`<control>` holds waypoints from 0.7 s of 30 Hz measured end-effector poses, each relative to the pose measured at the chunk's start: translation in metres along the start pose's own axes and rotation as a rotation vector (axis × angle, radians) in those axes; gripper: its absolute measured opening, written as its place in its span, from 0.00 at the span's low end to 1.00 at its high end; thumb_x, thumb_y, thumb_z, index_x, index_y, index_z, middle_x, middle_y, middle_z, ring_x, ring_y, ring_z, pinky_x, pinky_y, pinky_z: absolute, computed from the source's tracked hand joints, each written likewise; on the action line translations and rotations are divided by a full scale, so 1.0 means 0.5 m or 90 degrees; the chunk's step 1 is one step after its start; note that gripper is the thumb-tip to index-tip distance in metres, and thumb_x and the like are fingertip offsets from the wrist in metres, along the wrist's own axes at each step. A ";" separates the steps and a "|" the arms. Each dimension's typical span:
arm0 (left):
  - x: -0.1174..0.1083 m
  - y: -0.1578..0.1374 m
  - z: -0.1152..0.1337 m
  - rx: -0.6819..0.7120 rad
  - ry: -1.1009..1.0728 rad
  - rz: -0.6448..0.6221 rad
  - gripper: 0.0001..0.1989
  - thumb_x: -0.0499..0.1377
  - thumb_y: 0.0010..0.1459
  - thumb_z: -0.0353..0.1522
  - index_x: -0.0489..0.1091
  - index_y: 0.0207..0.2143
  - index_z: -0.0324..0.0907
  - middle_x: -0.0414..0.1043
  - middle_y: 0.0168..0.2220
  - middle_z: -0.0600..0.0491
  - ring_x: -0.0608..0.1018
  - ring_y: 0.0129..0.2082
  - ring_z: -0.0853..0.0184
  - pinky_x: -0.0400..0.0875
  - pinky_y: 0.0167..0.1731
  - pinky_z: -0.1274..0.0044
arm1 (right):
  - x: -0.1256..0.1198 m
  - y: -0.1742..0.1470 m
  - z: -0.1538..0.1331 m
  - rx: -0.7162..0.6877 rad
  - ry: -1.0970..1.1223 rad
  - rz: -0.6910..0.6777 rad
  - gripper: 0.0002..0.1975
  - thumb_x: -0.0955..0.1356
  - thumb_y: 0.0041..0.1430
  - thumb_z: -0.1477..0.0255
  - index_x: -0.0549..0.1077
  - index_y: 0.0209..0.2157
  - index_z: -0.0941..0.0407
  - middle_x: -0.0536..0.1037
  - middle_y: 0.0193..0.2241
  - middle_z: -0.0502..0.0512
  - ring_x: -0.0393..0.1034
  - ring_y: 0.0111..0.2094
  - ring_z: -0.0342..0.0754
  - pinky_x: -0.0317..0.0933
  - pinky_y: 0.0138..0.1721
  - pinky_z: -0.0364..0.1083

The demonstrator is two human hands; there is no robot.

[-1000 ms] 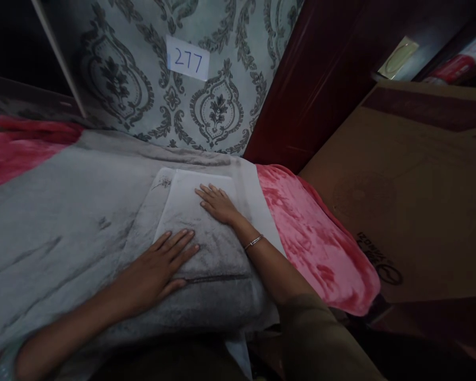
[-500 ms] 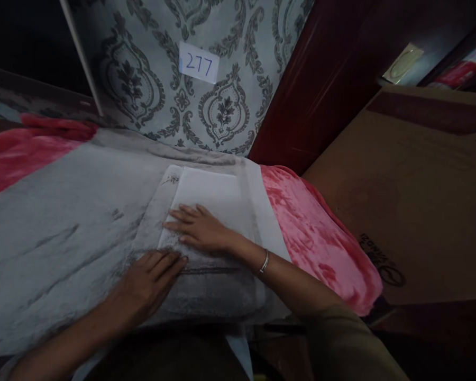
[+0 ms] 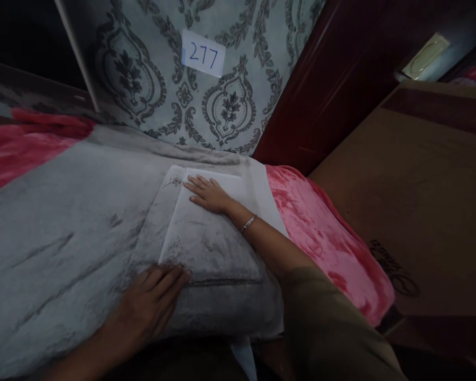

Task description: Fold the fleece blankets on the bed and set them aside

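Observation:
A folded piece of grey plush cloth [image 3: 214, 238] lies on a larger grey plush cover [image 3: 83, 211]. Its upper part looks paler and smoother, its lower part rougher and darker. Near the top of the fold my right hand [image 3: 208, 194] lies flat, fingers spread, holding nothing; a thin bracelet [image 3: 248, 222] circles that wrist. My left hand [image 3: 154, 291] rests on the lower left corner of the fold, fingers stretched out close together and pressing on the cloth. A crease runs across the fold to the right of my left fingertips.
Pink-red plush fabric [image 3: 321, 227] shows on the right and more red fabric [image 3: 31, 137] on the far left. A large cardboard box [image 3: 428, 201] stands at the right beside a dark red panel [image 3: 297, 100]. Behind is patterned wallpaper [image 3: 228, 111] with a "277" paper [image 3: 203, 54].
My right hand has slid up and away over the folded cloth, and the surface below it now looks greyer. My left hand stays at about the same corner. The view has shifted slightly.

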State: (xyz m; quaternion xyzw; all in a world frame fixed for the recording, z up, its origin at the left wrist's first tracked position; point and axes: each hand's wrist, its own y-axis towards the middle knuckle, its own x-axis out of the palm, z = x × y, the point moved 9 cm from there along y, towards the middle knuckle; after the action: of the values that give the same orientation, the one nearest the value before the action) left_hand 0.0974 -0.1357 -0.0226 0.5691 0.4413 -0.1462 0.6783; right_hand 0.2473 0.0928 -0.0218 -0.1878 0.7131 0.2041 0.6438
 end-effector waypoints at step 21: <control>-0.012 -0.001 -0.009 0.056 0.041 0.042 0.19 0.53 0.60 0.24 0.70 0.54 0.38 0.77 0.46 0.46 0.75 0.45 0.62 0.68 0.46 0.70 | -0.079 -0.143 -0.013 0.047 0.020 -0.003 0.31 0.57 0.71 0.54 0.49 0.71 0.47 0.41 0.73 0.54 0.30 0.72 0.59 0.37 0.67 0.69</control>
State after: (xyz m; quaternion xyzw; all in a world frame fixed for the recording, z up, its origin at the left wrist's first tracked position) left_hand 0.0918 -0.1338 -0.0179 0.6171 0.4368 -0.1250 0.6425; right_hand 0.2835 0.0290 0.0144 -0.1684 0.7297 0.1733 0.6397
